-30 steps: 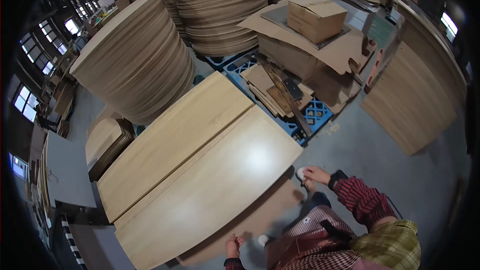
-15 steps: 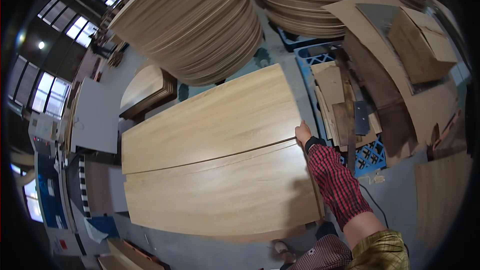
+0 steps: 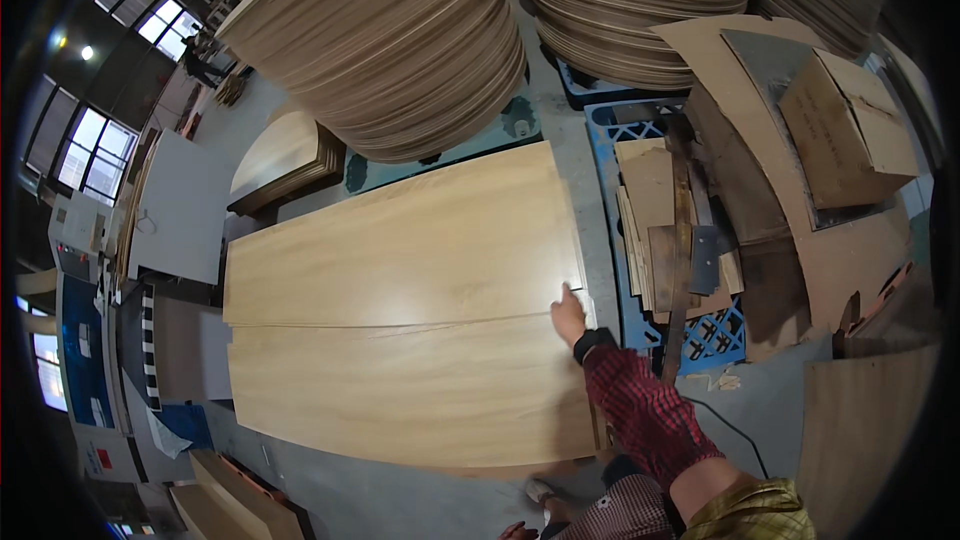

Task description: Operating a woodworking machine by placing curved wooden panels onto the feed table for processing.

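Two long wood-grain boards lie side by side in front of me, each with one curved long edge. The far board (image 3: 400,240) meets the near board (image 3: 410,395) along a narrow seam. At the right end of that seam, my right hand (image 3: 568,318) rests over the boards, its index finger stretched toward the far board's corner. The other fingers are partly hidden. Pale edges of a layer beneath show past the far board's right end. What looks like part of my left hand (image 3: 517,532) shows at the lower edge, its fingers too unclear to read.
Tall stacks of curved boards (image 3: 390,50) stand behind, one on a green pallet (image 3: 450,155). A smaller half-round stack (image 3: 285,165) sits at the far left. On the right, a blue plastic pallet (image 3: 605,210) carries offcuts, beside a cardboard box (image 3: 850,135). A dark cable (image 3: 735,425) crosses the floor.
My right hand has moved left and nearer, from the boards' right edge onto their tops by the seam. The dark gap between the boards has narrowed. The view has shifted slightly.
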Tool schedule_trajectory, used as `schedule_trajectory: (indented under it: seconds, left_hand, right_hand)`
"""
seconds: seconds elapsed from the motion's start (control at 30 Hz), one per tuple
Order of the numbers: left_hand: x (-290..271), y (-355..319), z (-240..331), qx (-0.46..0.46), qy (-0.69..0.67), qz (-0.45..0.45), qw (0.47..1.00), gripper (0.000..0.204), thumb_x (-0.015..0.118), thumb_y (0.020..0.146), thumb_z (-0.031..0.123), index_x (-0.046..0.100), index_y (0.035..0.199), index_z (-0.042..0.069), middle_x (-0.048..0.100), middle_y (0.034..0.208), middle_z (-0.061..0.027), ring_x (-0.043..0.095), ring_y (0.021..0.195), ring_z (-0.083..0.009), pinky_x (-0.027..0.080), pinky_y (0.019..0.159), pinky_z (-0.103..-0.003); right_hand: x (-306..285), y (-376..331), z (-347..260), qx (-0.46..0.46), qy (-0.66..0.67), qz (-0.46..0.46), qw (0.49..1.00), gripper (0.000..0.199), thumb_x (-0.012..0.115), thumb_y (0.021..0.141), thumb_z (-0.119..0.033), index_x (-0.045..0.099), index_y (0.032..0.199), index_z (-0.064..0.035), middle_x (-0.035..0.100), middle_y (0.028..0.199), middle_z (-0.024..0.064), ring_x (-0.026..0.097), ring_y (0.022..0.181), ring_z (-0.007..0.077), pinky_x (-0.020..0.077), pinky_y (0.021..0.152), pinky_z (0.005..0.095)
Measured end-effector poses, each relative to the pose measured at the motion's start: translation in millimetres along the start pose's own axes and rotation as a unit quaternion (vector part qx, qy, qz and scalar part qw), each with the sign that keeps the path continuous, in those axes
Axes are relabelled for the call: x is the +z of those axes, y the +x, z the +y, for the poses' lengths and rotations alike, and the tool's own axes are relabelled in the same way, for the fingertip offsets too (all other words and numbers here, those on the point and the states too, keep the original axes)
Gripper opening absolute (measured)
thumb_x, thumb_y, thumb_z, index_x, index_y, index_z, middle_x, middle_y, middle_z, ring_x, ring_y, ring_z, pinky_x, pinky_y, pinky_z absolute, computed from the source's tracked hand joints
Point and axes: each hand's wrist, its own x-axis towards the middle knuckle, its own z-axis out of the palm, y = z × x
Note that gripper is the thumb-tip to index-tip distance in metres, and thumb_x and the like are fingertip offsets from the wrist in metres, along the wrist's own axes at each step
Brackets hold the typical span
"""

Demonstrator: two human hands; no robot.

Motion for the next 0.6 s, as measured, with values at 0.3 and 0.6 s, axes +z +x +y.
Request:
schedule_trajectory:
  seconds: [0.3, 0.6]
  left_hand:
    - [51, 22, 86, 0.025, 0.046, 0.011, 0.999, 0.039, 0.044, 0.084, 0.017, 0.044, 0.116, -0.005, 0.058, 0.079, -0.0073, 0.053, 0.07, -0.013, 0.043, 0.067, -0.025]
    - [37, -2, 40, -0.009, -0.043, 0.041, 0.998, 0.043, 0.049, 0.082, 0.015, 0.04, 0.119, -0.006, 0.059, 0.084, -0.0083, 0.056, 0.074, -0.0159, 0.046, 0.072, -0.028]
  right_hand:
    - [24, -93, 37, -0.202, -0.057, -0.257, 0.943, 0.034, 0.046, 0.076, -0.023, 0.051, 0.101, -0.0008, 0.056, 0.093, 0.0236, 0.054, 0.089, 0.037, 0.0423, 0.078, 0.0435]
    - [1, 130, -52, -0.307, -0.185, 0.05, 0.932, 0.041, 0.047, 0.07, -0.008, 0.047, 0.109, 0.002, 0.045, 0.117, 0.0204, 0.039, 0.112, 0.0336, 0.0343, 0.091, 0.0419]
